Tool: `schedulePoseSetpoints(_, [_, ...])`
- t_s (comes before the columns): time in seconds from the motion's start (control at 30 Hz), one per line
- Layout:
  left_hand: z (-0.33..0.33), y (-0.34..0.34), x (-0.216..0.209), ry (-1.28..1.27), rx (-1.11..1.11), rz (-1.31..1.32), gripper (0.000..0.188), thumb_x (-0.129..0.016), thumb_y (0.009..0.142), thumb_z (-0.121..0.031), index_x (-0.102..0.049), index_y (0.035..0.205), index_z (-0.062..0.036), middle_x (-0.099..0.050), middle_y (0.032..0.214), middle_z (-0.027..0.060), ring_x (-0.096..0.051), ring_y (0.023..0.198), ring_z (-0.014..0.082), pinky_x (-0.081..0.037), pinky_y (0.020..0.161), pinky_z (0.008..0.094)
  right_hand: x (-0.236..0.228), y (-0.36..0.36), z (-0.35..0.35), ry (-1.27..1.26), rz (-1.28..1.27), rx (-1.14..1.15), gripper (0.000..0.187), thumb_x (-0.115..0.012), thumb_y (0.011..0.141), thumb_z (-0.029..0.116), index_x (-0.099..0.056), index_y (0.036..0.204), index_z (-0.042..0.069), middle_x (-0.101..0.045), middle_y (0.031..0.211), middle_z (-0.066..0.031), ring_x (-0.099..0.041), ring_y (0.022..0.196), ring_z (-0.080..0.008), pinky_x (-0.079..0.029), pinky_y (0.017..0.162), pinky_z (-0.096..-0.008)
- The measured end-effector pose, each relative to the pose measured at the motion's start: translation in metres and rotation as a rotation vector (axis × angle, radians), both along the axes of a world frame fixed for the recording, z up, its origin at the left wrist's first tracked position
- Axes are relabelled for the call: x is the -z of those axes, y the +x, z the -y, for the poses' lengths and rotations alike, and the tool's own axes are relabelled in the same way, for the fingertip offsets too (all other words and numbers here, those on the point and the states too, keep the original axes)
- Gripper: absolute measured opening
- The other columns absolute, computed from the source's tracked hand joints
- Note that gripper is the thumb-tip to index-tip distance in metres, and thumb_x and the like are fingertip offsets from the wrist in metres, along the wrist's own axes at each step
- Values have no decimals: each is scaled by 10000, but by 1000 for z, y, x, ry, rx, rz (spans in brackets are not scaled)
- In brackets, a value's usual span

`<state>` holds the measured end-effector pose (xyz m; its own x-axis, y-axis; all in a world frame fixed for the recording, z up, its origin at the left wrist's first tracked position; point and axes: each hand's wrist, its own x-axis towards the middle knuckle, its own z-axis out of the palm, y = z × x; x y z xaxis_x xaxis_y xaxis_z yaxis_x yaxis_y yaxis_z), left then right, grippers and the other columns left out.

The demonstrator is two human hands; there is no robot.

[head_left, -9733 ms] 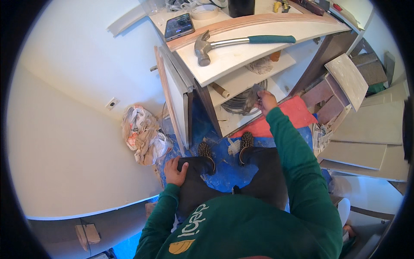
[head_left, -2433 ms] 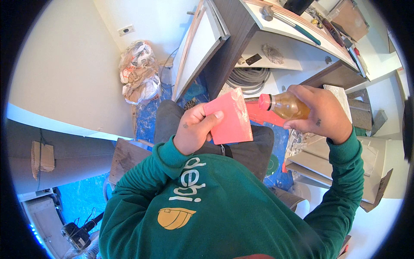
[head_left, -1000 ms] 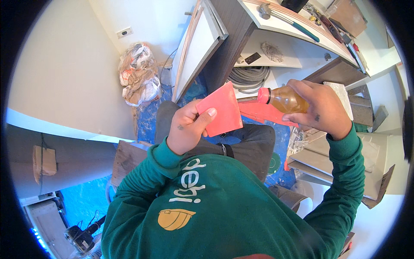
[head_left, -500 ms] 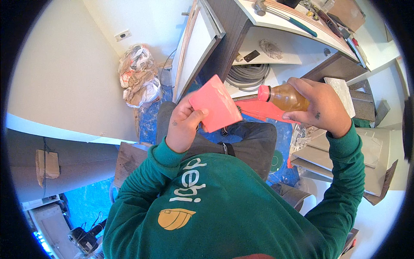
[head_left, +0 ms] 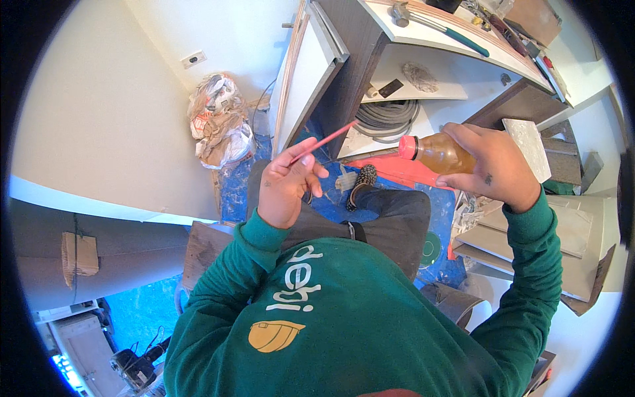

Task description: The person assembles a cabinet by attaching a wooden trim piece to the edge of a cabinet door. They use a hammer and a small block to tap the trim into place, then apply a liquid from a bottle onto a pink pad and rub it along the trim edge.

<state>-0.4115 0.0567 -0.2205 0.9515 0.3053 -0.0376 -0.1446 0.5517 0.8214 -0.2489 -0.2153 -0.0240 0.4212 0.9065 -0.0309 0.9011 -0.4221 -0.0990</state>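
My left hand (head_left: 283,190) pinches a thin, flat pink-red square piece (head_left: 325,141) by one end. The piece is turned so that only its narrow edge shows. Facing it from the right is a clear plastic bottle (head_left: 442,152) with a pink cap and amber-brown contents, lying sideways in the grip of my right hand (head_left: 495,162). Its capped end points left and stays apart from the square piece. The cap is on the bottle.
Ahead stands a cabinet (head_left: 360,56) with a hose coil (head_left: 389,118) inside and a hammer (head_left: 456,34) on top. Plastic bags (head_left: 220,126) lie against the left wall. A red sheet (head_left: 403,170) lies beyond my legs. Flat panels (head_left: 486,241) are stacked at right.
My left hand has turned the square piece from its broad face to its edge. My right hand keeps hold of the bottle, nearly still. A shoe now shows past my legs.
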Motion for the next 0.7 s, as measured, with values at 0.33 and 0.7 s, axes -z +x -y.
schedulePoseSetpoints(0.33, [-8,-10,17,-344,208,265,412,-567,987,-255,-576,1312,-3,-680,846,179,-570,585,217,-462,564,321,6,1,2,40,24,-19,698,-867,674,389,-588,1192,15,-661,954,-204,-646,839,-432,-512,724,-456])
schedulePoseSetpoints(0.7, [-10,-16,4,-318,324,375,392,-634,942,-233,-630,1247,14,-688,884,195,-618,671,238,-452,540,306,9,-1,5,143,56,-47,653,-845,704,433,-581,1155,42,-660,899,-188,-645,798,-421,-503,678,-467])
